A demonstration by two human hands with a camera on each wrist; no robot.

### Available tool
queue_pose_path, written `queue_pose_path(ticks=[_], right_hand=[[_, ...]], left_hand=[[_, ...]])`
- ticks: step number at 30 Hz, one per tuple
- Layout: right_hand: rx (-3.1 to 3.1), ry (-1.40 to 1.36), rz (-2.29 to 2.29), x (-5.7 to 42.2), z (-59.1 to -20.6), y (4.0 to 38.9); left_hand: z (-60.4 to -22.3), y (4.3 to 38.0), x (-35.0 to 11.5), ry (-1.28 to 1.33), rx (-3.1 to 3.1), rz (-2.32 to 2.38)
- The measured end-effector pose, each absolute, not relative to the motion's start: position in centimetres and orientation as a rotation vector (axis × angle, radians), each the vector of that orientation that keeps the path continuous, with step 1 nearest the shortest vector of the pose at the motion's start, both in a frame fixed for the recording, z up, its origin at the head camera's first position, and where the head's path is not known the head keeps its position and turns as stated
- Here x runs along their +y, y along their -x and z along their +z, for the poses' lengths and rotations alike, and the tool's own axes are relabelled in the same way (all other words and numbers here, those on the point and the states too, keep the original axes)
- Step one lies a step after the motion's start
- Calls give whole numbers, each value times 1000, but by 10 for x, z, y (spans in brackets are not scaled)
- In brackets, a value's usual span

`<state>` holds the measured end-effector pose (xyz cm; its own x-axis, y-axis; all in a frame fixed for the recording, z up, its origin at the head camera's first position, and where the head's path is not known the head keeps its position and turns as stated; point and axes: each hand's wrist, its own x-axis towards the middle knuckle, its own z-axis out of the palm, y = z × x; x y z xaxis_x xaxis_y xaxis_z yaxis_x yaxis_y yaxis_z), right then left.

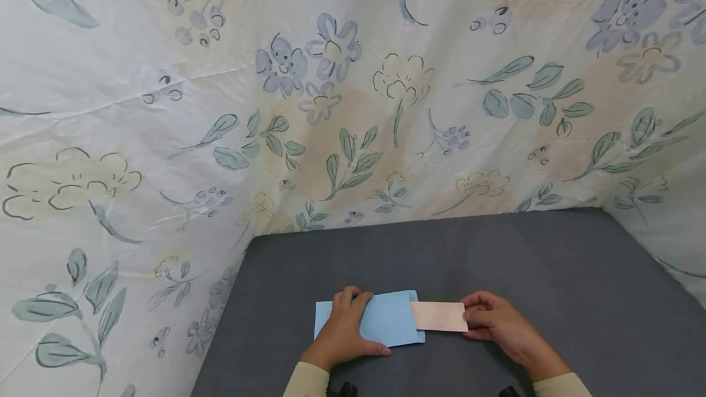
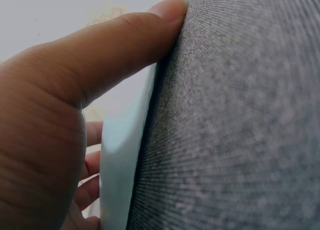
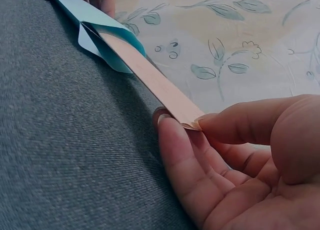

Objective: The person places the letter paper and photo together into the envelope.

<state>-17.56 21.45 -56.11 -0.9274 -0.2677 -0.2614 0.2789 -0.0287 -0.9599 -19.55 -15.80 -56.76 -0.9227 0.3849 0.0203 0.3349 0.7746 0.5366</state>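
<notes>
A light blue envelope (image 1: 388, 318) lies on the grey table, its open end toward the right. My left hand (image 1: 343, 328) spans it, thumb at the near edge and fingers at the far edge, holding it. In the left wrist view the thumb (image 2: 125, 45) lies along the envelope's edge (image 2: 122, 135). Between thumb and fingertips, my right hand (image 1: 496, 325) pinches the outer end of a pale pink folded paper (image 1: 441, 316). The paper's other end sits inside the envelope's mouth, where it is hidden. In the right wrist view the envelope's flap (image 3: 95, 47) stands apart from the paper.
A dark grey table surface (image 1: 430, 256) extends around both hands. Floral cloth (image 1: 353, 109) hangs behind the table and along its left and right sides.
</notes>
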Motion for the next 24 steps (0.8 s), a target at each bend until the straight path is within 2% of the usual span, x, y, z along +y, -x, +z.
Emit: queue_pose_path(ticks=[24], right_hand=[[1927,40,-1997,190,-566,166]], left_hand=[[-569,192,-163,-591,2874,838]])
